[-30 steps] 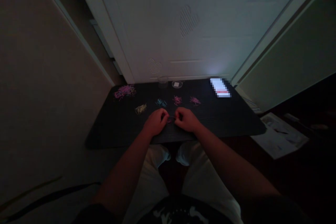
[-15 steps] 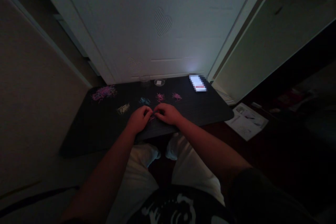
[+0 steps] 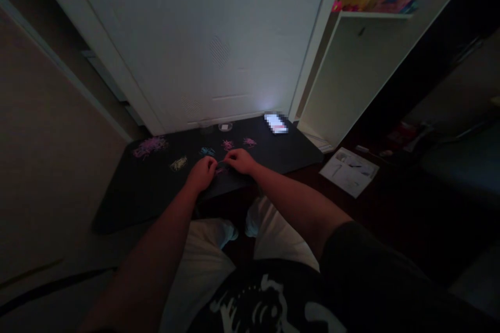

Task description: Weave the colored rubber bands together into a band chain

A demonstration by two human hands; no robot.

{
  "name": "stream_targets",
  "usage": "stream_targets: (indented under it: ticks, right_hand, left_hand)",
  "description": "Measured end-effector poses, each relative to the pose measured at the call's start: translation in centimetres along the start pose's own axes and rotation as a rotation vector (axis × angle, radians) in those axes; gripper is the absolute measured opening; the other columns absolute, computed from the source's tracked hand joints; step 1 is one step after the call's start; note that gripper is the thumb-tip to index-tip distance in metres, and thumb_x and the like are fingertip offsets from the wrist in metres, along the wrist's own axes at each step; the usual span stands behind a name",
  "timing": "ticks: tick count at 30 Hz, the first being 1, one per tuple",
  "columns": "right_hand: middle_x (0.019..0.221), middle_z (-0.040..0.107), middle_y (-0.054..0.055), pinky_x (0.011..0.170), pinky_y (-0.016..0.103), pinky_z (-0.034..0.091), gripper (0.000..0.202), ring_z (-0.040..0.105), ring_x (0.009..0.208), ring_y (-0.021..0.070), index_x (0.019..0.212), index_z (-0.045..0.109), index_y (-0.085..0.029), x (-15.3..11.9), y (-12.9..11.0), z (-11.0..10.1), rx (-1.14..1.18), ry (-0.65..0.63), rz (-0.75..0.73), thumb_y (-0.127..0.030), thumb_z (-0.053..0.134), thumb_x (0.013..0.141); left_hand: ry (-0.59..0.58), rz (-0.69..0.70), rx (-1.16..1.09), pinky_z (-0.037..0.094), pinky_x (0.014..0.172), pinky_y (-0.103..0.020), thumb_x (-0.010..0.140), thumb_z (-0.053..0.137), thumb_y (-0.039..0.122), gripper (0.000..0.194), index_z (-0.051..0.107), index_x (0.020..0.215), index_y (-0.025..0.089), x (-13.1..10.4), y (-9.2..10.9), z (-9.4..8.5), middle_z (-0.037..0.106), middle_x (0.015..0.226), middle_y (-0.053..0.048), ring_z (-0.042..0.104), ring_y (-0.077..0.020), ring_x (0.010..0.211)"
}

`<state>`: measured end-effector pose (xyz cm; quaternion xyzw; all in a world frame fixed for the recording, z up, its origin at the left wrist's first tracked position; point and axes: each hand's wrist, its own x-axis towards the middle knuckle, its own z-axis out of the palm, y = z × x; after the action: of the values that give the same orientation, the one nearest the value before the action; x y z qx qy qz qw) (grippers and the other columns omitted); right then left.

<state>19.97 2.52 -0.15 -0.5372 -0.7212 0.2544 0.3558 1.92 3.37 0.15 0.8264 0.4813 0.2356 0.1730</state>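
Running between left hand (image 3: 203, 173) and right hand (image 3: 239, 161): thin strand (image 3: 221, 162), pinched by both.

A dark, low table (image 3: 128, 192) with rounded corners carries a tangled purple-pink pile (image 3: 149, 146) at its far left, then a pale yellow pile (image 3: 178, 163), a blue pile (image 3: 207, 151) and two small pink clusters (image 3: 227, 144), all set apart from one another. Along the far edge lie a clear round piece (image 3: 225, 127) bearing a white square, just beside what seems, in this dim light, a clear container (image 3: 207, 128), and a glowing screen (image 3: 276, 123) farther right. A few pinkish strands (image 3: 222, 170) lie by the near edge.
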Motion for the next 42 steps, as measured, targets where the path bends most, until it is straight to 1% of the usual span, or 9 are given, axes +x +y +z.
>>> stream_targets:
  ticks: [5,10,14,18,22,25,29,36,42]
  right_hand:
    - [0.061,0.057,-0.002,0.059,0.02,0.037,0.013,0.05,0.06,0.0091,0.07,0.066,-0.012,0.3,-0.5,-0.4,0.047,0.016,0.127,-0.022,0.059,0.074]
    - [0.057,0.055,-0.003,0.058,0.02,0.037,0.012,0.048,0.057,0.0086,0.068,0.065,-0.013,0.5,-1.1,-0.8,0.028,-0.006,0.175,-0.022,0.058,0.072]
    - [0.055,0.054,-0.003,0.056,0.02,0.036,0.011,0.047,0.055,0.0085,0.066,0.064,-0.013,0.7,-2.3,-1.4,-0.002,-0.001,0.176,-0.02,0.058,0.071]
    - [0.056,0.057,-0.003,0.056,0.019,0.036,0.01,0.047,0.056,0.0082,0.066,0.064,-0.013,1.4,-4.3,-2.8,-0.039,-0.002,0.152,-0.018,0.058,0.07]
    - [0.057,0.058,-0.001,0.056,0.019,0.036,0.009,0.049,0.057,0.008,0.063,0.063,-0.012,1.6,-6.3,-4.4,-0.078,-0.015,0.117,-0.017,0.059,0.07]
    - [0.055,0.057,-0.001,0.054,0.019,0.035,0.009,0.049,0.054,0.0077,0.063,0.062,-0.012,1.2,-7.1,-5.2,-0.103,-0.016,0.115,-0.015,0.057,0.07]
    - [0.055,0.058,-0.001,0.052,0.018,0.035,0.008,0.048,0.053,0.0071,0.063,0.06,-0.012,0.8,-7.4,-5.8,-0.115,-0.023,0.125,-0.013,0.057,0.07]
    - [0.054,0.058,-0.001,0.053,0.018,0.036,0.008,0.049,0.051,0.0066,0.062,0.061,-0.011,1.2,-7.3,-6.0,-0.1,-0.076,0.16,-0.014,0.058,0.07]
    - [0.047,0.048,-0.005,0.045,0.019,0.032,0.009,0.04,0.042,0.0053,0.068,0.062,-0.011,1.0,-6.7,-5.9,-0.085,-0.179,0.208,-0.018,0.058,0.072]
  left_hand:
    - [0.004,-0.002,0.012,0.044,0.079,-0.032,0.086,0.037,0.03,0.022,0.054,0.083,0.017,0.3,0.3,-0.4,0.062,0.088,-0.007,0.057,-0.0196,0.084]
    - [0.0,0.012,0.116,0.044,0.08,-0.032,0.087,0.036,0.027,0.023,0.055,0.084,0.016,0.2,1.1,-1.6,0.062,0.089,-0.008,0.057,-0.02,0.085]
    - [0.004,0.003,0.22,0.044,0.081,-0.031,0.086,0.038,0.026,0.022,0.056,0.085,0.016,0.2,1.9,-3.1,0.063,0.091,-0.009,0.058,-0.0206,0.088]
    - [0.009,-0.038,0.287,0.044,0.08,-0.031,0.087,0.039,0.029,0.022,0.057,0.092,0.016,0.5,3.0,-5.0,0.065,0.097,-0.01,0.059,-0.0214,0.091]
    - [-0.036,-0.037,0.317,0.044,0.077,-0.032,0.087,0.037,0.03,0.026,0.057,0.094,0.016,0.8,4.1,-6.9,0.066,0.097,-0.011,0.061,-0.0228,0.089]
    - [-0.051,-0.022,0.355,0.044,0.076,-0.03,0.087,0.037,0.03,0.026,0.057,0.096,0.015,0.9,4.7,-7.9,0.067,0.096,-0.012,0.061,-0.0222,0.088]
    - [-0.073,-0.009,0.392,0.044,0.076,-0.029,0.087,0.038,0.03,0.026,0.057,0.097,0.014,0.8,5.3,-8.8,0.067,0.095,-0.012,0.062,-0.0215,0.088]
    - [-0.117,0.003,0.423,0.044,0.075,-0.03,0.086,0.038,0.024,0.025,0.058,0.098,0.014,0.9,5.5,-9.2,0.067,0.096,-0.013,0.062,-0.023,0.089]
    - [-0.174,0.009,0.47,0.044,0.075,-0.031,0.085,0.04,0.024,0.025,0.058,0.099,0.014,1.0,5.4,-9.8,0.067,0.099,-0.013,0.062,-0.0233,0.089]
